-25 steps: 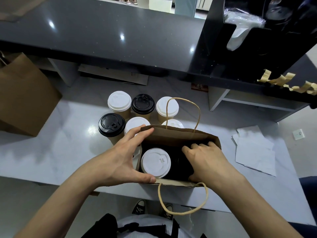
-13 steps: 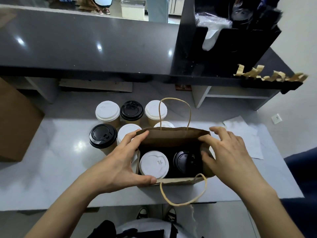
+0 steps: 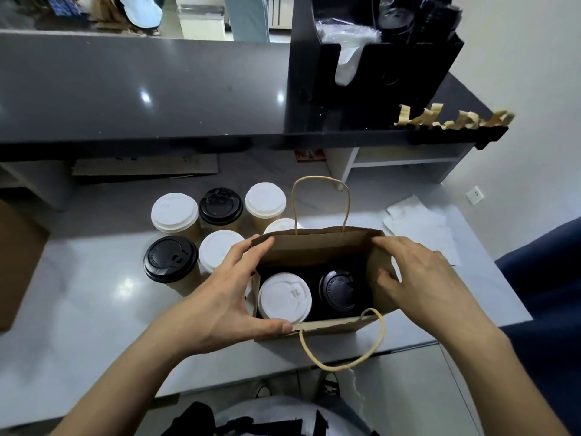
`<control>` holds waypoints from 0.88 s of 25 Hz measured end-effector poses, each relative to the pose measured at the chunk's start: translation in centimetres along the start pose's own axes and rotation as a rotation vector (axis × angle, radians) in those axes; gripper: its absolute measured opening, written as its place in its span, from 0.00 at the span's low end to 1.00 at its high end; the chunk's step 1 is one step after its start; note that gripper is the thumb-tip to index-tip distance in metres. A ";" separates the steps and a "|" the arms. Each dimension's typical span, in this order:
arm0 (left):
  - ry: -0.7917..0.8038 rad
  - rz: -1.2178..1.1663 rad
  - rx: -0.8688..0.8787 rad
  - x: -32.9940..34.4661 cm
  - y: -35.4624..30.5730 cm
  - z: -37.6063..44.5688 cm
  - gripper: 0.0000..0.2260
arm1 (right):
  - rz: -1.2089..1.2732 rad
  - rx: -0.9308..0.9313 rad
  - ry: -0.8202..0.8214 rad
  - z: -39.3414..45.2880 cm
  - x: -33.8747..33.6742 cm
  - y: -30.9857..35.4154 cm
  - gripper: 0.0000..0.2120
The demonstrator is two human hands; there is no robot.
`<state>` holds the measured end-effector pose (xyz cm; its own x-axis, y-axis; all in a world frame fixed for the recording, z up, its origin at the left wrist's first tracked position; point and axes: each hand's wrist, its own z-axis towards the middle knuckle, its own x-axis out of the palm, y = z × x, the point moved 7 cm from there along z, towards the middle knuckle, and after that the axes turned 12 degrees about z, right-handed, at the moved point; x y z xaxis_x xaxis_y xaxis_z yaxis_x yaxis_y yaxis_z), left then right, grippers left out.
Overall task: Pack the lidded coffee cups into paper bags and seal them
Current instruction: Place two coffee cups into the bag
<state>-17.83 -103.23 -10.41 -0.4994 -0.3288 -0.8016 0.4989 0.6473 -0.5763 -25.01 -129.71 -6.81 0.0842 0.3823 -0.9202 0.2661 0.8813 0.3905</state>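
My left hand (image 3: 226, 297) pinches the bag's (image 3: 317, 247) left end, my right hand (image 3: 421, 278) pinches its right end, and the two cups (image 3: 284, 297) sit upright between them, so the mouth's long axis runs hand to hand, ready to close.

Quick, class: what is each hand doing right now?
Left hand: grips the paper bag at its left rim.
Right hand: grips the bag's right wall.

paper bag (image 3: 317, 247): matt brown kraft | cup lids (image 3: 284, 296): smooth plastic | counter (image 3: 94, 297): glossy pale stone-look
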 end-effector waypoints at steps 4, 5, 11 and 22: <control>0.005 -0.014 0.023 0.5 -1.4 0.7 0.54 | -0.013 0.021 0.021 -0.1 -0.6 -1.4 0.25; 0.005 -0.010 0.025 0.7 -1.9 0.9 0.54 | -0.010 0.025 0.026 0.0 -0.9 -1.8 0.25; 0.015 0.002 -0.010 2.3 -4.6 2.9 0.53 | -0.002 0.021 0.064 0.7 -2.5 -5.2 0.24; -0.030 0.021 -0.089 4.0 -8.8 7.4 0.54 | 0.023 -0.051 0.126 3.7 -5.2 -10.9 0.24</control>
<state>-18.97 -115.27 -9.72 -0.4673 -0.3338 -0.8187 0.4432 0.7128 -0.5436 -24.78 -142.29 -6.40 -0.0328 0.4315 -0.9015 0.2162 0.8837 0.4152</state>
